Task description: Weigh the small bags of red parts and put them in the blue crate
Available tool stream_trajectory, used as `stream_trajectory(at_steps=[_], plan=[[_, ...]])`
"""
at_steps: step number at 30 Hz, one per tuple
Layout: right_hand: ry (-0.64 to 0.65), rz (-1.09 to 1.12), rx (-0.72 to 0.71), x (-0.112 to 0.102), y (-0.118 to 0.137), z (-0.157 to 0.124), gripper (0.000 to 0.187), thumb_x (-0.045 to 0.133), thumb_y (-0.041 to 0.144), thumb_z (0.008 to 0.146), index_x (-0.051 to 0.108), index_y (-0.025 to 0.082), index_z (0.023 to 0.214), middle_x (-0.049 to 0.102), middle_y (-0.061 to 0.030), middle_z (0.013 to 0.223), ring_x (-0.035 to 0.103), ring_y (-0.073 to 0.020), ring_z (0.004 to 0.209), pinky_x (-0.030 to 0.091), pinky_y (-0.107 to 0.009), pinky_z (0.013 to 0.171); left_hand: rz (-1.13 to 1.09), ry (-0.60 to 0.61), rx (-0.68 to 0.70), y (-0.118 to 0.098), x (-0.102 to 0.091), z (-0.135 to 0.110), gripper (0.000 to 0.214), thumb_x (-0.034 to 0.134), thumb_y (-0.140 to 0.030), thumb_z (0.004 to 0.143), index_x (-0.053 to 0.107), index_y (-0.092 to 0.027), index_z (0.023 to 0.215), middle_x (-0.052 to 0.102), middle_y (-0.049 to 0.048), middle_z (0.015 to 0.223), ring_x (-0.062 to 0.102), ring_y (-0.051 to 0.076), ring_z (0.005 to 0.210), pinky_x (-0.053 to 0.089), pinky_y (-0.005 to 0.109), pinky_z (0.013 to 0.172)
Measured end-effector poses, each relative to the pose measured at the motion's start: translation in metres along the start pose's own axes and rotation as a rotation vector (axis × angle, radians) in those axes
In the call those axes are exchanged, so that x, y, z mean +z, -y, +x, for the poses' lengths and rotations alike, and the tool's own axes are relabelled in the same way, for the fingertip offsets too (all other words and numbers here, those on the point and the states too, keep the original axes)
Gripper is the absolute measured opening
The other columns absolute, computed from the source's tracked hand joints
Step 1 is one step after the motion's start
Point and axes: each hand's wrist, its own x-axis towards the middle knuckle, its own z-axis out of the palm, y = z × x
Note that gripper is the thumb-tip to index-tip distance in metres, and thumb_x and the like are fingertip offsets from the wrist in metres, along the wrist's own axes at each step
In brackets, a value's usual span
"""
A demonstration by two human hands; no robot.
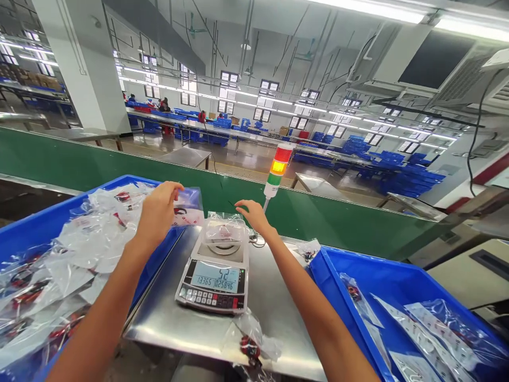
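My left hand [157,212] is closed on a clear plastic bag [191,206] with printing and a dark and red item inside, held above the inner edge of the left blue bin. My right hand [254,216] is raised behind the scale's right side, fingertips pinched near a thin dark sliver too small to name. Between my hands stands a digital scale [212,284], its display lit and showing 52 in the upper row. A clear bag with a printed label [225,232] rests on its pan.
Many bagged parts [85,239] heap in the left blue bin [159,270]. Fewer bags lie in the right blue bin [330,276]. A loose bag with red and black parts [249,346] sits on the metal table [159,321]. A signal tower [278,168] glows amber.
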Motion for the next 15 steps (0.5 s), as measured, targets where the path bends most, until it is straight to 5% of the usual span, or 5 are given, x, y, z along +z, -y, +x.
stream_trajectory(at_steps=[5,15], plan=[[0.044,-0.022,0.009,0.006,-0.004,0.000,0.022,0.057,0.022,0.096,0.072,0.027,0.112,0.073,-0.0035,0.121,0.063,-0.0234,0.116,0.046,-0.039,0.100,-0.061,0.136,0.074,0.001,0.023,-0.009,0.025,0.032,-0.028,0.097,0.056,-0.019,0.092,0.065,0.0085,0.095,0.059,0.023,0.090,0.047,0.037,0.083],[0.153,-0.043,0.018,0.033,-0.008,0.014,0.024,0.058,0.024,0.096,0.071,0.024,0.116,0.072,-0.0065,0.123,0.061,-0.0250,0.118,0.046,-0.038,0.097,-0.089,0.129,0.044,-0.002,0.016,-0.013,0.020,0.039,-0.027,0.094,0.054,-0.021,0.084,0.064,0.0046,0.086,0.058,0.021,0.081,0.044,0.032,0.075]])
